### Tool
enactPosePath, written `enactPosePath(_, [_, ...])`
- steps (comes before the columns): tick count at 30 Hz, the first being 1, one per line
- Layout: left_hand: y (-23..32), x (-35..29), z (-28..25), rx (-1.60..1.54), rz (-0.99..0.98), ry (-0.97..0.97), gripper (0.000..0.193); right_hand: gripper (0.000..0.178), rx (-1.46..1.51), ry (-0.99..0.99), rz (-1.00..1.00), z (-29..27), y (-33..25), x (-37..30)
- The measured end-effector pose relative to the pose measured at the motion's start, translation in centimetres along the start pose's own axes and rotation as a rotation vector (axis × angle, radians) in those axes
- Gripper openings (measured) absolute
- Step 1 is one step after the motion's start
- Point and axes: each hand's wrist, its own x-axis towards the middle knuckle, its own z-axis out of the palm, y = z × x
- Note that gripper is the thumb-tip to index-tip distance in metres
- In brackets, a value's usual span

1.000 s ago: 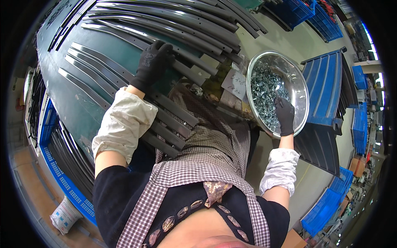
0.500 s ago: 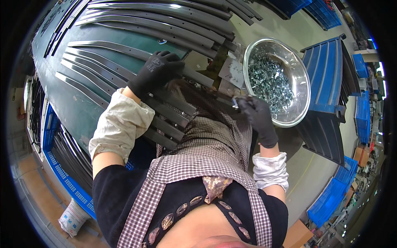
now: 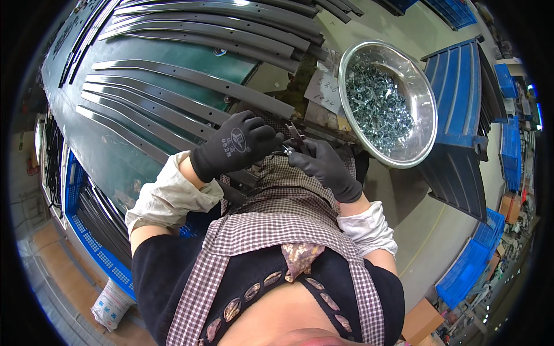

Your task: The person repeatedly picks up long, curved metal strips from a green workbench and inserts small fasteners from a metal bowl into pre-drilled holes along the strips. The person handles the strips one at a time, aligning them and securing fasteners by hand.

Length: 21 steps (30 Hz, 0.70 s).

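My left hand [image 3: 239, 143], in a black glove, is closed with its fingertips curled toward my right hand, just in front of my apron. Whatever those fingertips hold is hidden. My right hand [image 3: 326, 170], also black-gloved, is closed on small shiny metal clips [image 3: 288, 150] that stick out at its fingertips, close to the left fingers. Beside and below the left hand lie long dark metal strips [image 3: 144, 92] with small holes, their near ends reaching toward my lap. To the right of my hands stands a round metal bowl [image 3: 424, 138] heaped with similar small shiny pieces [image 3: 378, 104].
More dark strips [image 3: 219, 29] lie across the far part of the green table [image 3: 173, 52]. A blue ribbed bin [image 3: 453, 98] stands right of the bowl. At the left is a blue crate [image 3: 95, 245] with strips inside; a white sack [image 3: 109, 305] sits below it.
My right hand has moved left, away from the bowl, with small metal clips. My left hand has left the top strip and come down and right to meet it.
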Motion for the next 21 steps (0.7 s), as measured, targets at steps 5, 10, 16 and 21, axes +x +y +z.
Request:
enactPosePath(5, [0.3,0.3,0.5,0.077,0.060,-0.055,0.033,0.039,0.006,0.073,-0.015,0.0,0.3,0.2])
enactPosePath(10, [-0.7,0.3,0.7,0.044,0.024,-0.038,0.034,0.041,-0.047,0.039,-0.019,-0.9,0.7,0.7])
enactPosePath(16, [-7.3,-0.8,1.3,-0.024,-0.341,0.052,0.047,0.044,-0.481,0.268,-0.272,-2.8,2.3,2.4])
enactPosePath(21, [-7.7,-1.2,1.5,-0.206,-0.387,-0.062,0.044,0.037,-0.975,0.337,-0.637,-3.3,2.1,4.4])
